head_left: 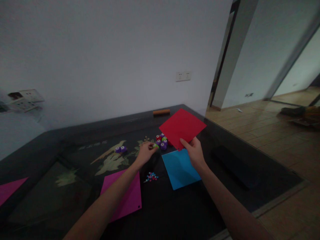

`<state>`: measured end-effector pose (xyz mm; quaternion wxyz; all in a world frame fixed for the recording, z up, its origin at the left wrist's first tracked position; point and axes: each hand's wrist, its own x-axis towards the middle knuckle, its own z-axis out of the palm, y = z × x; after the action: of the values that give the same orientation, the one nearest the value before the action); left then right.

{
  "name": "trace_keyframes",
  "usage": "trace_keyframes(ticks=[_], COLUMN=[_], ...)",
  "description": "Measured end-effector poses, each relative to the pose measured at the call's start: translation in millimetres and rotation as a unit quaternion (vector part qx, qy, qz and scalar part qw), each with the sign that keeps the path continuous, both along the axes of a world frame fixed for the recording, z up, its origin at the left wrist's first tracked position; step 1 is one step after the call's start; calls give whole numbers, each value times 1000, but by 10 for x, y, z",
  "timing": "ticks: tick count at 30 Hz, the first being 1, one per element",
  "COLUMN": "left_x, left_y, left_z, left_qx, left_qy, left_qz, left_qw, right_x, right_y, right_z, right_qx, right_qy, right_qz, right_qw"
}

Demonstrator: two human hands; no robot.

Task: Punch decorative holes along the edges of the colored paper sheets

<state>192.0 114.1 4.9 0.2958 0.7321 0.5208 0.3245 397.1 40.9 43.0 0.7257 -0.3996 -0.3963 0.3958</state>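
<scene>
My right hand point(194, 154) pinches the near corner of a red paper sheet point(182, 127) and holds it lifted above the dark table point(75, 186). My left hand point(145, 152) closes its fingertips on a small green craft punch point(155, 146) at the edge of a cluster of red, purple and green punches point(162, 141). A blue paper sheet point(180, 168) lies flat under my right hand. A magenta sheet point(126, 195) lies partly under my left forearm. Small paper cut-outs point(151, 177) are scattered between the two sheets.
Two purple punches point(121, 149) sit apart to the left. An orange cylinder point(161, 112) lies at the table's far edge by the wall. Another magenta sheet point(10, 188) pokes in at the far left. A dark flat object point(233, 165) rests on the table's right side; wooden floor lies beyond.
</scene>
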Motion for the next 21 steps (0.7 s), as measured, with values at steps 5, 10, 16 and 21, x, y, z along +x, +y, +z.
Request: trace_keyframes(ticks=[5,10,16,21], left_x=[45,78,126,172], left_y=[89,84,143,181], left_z=[-94,-102,-100,-83], left_qx=[22,35,22,10], left_qy=[53,88,105,99], left_qz=[6,11,37,61], left_qw=[998,995,994,993], right_x=[11,18,9,4], right_y=[1,-7,-27,-38], right_z=[-6,-8,23,48], right_qx=[6,9,10,12], right_qy=[-14,-24,-22,-11], right_qz=[-1,-2,1,9], right_qw=[1000,1000,1000,1000])
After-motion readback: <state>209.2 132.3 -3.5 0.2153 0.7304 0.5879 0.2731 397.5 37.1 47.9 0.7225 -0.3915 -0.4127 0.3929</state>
